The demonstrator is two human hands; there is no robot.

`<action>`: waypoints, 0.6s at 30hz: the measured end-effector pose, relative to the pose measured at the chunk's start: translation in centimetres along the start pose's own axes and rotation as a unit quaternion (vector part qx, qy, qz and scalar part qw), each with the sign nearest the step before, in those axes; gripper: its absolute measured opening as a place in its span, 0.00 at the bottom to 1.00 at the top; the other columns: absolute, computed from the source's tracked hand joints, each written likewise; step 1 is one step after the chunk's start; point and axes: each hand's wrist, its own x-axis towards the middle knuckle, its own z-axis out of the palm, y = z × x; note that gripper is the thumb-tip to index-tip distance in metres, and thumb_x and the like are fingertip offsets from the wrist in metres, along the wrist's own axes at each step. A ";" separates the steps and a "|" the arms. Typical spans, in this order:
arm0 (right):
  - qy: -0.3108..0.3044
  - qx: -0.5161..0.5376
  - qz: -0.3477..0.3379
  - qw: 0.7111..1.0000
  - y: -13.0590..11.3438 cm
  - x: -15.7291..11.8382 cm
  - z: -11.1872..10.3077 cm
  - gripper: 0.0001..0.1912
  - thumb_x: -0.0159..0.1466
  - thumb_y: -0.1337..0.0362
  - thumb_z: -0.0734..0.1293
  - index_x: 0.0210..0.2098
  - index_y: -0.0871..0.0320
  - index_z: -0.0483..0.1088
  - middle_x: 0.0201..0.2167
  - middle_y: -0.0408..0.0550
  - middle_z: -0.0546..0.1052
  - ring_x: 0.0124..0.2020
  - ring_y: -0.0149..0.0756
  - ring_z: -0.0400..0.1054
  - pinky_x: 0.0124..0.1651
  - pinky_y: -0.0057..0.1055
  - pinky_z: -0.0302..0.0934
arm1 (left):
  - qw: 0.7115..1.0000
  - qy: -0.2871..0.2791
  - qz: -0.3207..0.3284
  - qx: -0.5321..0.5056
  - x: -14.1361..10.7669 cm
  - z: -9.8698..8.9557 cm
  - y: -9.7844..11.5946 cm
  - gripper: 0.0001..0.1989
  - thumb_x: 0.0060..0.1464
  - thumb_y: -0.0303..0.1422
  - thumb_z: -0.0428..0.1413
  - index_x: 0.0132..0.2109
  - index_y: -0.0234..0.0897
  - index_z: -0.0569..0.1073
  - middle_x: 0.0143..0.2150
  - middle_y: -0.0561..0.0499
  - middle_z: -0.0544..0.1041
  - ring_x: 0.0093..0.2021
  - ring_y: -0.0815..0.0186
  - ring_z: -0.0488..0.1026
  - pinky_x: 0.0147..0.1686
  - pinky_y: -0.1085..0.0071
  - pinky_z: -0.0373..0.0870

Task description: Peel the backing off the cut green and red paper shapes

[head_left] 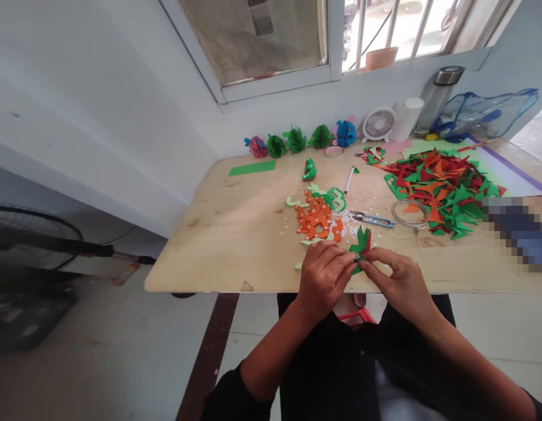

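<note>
Near the table's front edge, a folded green and red foam piece (362, 241) is pinched between both hands. My left hand (324, 275) has its fingers closed on the piece from the left. From the right, my right hand (399, 279) grips it between thumb and fingertips. Just beyond my left hand lie orange cutouts (313, 215) dotted with small white squares, with pale green strips (296, 202) and green wavy pieces (337, 199) around them. Blue-handled snips (372, 219) rest among scattered white bits. A small green stack (309, 169) sits farther back.
Right of the hands is a heap of green, red and orange scraps (441, 187), with a tape ring (410, 213) beside it. A pen (349, 179) lies mid-table. Along the wall stand several layered ornaments (296, 140), a small fan (379, 124) and a bottle (437, 99).
</note>
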 end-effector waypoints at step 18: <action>-0.013 -0.013 -0.029 0.999 0.4 -0.2 0.3 0.08 0.61 0.63 0.64 0.28 0.55 0.74 0.28 0.46 0.79 0.31 0.39 0.73 0.38 0.33 0.64 | 0.998 -0.004 -0.058 -0.029 0.1 0.0 0.1 0.05 0.55 0.29 0.54 0.34 0.37 0.75 0.30 0.50 0.78 0.36 0.63 0.72 0.39 0.64 0.69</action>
